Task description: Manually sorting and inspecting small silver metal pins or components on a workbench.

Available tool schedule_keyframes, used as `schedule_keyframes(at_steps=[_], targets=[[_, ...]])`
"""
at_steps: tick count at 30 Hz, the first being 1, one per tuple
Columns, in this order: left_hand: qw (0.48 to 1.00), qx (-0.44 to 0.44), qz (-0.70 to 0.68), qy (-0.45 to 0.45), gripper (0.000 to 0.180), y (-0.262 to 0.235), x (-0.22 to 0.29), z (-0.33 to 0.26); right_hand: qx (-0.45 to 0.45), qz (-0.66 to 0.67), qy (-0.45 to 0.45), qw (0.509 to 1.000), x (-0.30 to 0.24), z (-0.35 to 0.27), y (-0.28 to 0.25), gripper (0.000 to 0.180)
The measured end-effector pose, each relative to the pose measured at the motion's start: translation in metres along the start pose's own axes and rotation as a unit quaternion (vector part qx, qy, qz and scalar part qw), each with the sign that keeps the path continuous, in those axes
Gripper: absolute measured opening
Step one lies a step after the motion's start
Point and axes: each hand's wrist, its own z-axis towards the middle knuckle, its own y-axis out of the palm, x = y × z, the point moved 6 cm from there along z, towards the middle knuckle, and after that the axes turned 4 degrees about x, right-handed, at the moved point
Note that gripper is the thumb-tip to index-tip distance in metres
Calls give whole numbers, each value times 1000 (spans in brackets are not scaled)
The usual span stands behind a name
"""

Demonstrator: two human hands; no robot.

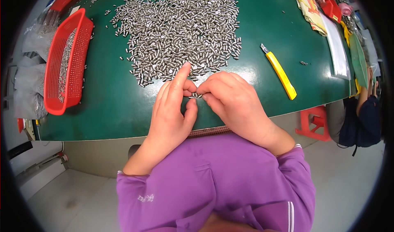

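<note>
Right hand (236, 96): angled in from the right, knuckles raised, forefinger and thumb drawn to a narrow grip at a few small metal pieces (195, 96).
Left hand (169, 104): held with its back up, forefinger stretched forward over the pile's near edge, thumb and a curled finger brought close around the same pieces.
Hold: fingertips are crowded together, so whether a piece is pinched by either hand cannot be told.
Metal pieces: short, slim, silvery; seen between both hands, just short of the pile.
Pile (184, 31): formed of many shiny, rod-like pieces, spread in a dense, ragged-edged layer.
Table (250, 90): dark green, smooth, glossy.
Cutter (281, 76): yellow handle, bare metal blade; laid slantwise right of the right hand.
Basket (76, 88): red, perforated, long; similar pieces are held inside, well left of the hands.
Sleeves (297, 170): purple cloth, white-edged.
</note>
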Motion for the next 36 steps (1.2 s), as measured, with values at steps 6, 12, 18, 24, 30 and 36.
schedule_keyframes(at_steps=[6, 12, 18, 24, 30, 36], targets=[[1000, 1, -2, -5, 80, -1, 0, -1, -2, -10, 21, 1000, 0, -3, -3, 17], [1000, 1, 8, -3, 79, -3, 0, -1, -8, -31, 32, 999, 0, -2, -9, 19], [1000, 4, 0, -6, 80, -2, -1, -1, -9, 5, 23, 1000, 0, 0, -2, 19], [1000, 3, -20, -20, 83, -2, -3, -2, 9, -3, 31, 999, 0, 2, -1, 23], [1000, 2, -11, -25, 86, -3, -3, -3, -9, 30, 40, 999, -5, 1, 0, 26], [999, 6, -28, -35, 87, -6, -3, -3, -29, -11, 21, 999, -7, 4, 7, 27]])
